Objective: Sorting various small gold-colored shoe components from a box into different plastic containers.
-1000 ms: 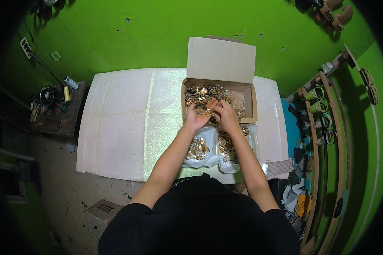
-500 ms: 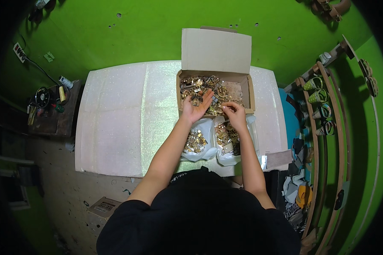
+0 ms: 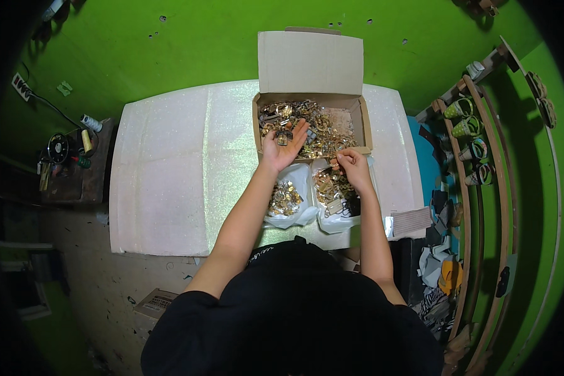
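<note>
An open cardboard box [image 3: 367, 122] stands on the table, heaped with gold and silver metal buckles [image 3: 319, 135]. My left hand [image 3: 286, 152] is palm up over its near left part, with a few metal buckles [image 3: 283, 137] resting in it. Past the box's near right edge, my right hand [image 3: 356, 170] is closed in a pinch above the right plastic-lined container [image 3: 338, 225]. What its fingertips hold is too small to make out. That container bears mixed metal pieces [image 3: 332, 188]. Beside it, a left plastic-lined container [image 3: 288, 220] has small shiny gold and silver pieces [image 3: 284, 199].
A glittery white cover [image 3: 160, 169] lies over the table. To the left, a small dark stand [image 3: 94, 175] carries thread spools [image 3: 86, 141]. At right, a wooden rack [image 3: 482, 207] has green sandals [image 3: 467, 127], near a pile of scraps [image 3: 435, 263].
My right hand has drawn back from the box's near edge toward me, over the right container. My left hand stays palm up over the box with the buckles. The whole view has shifted slightly.
</note>
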Tool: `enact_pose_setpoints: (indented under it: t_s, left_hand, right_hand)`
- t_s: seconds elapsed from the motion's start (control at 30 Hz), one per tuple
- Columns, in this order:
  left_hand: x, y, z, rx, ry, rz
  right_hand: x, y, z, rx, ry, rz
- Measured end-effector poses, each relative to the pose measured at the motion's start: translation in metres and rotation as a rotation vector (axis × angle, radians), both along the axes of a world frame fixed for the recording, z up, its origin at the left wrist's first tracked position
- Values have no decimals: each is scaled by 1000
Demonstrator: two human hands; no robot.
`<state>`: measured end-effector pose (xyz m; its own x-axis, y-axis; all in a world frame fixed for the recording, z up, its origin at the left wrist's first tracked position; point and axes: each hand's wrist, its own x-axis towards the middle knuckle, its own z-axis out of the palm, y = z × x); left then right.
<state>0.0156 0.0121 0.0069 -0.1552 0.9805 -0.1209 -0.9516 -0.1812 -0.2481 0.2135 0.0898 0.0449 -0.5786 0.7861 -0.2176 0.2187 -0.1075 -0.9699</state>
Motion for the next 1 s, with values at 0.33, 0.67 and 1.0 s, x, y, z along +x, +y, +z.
enact_pose_setpoints:
  t_s: [0.33,0.67,1.0]
  left_hand:
    - [0,-1,1,3,-12,-6]
    - [0,0,1,-12,54,-3]
    - [2,0,-7,-63,97,51]
  right_hand:
    - [12,-6,-17,475,-320,108]
    - [-57,-18,21,779,-111,123]
    - [-108,-22,12,1065,-230,59]
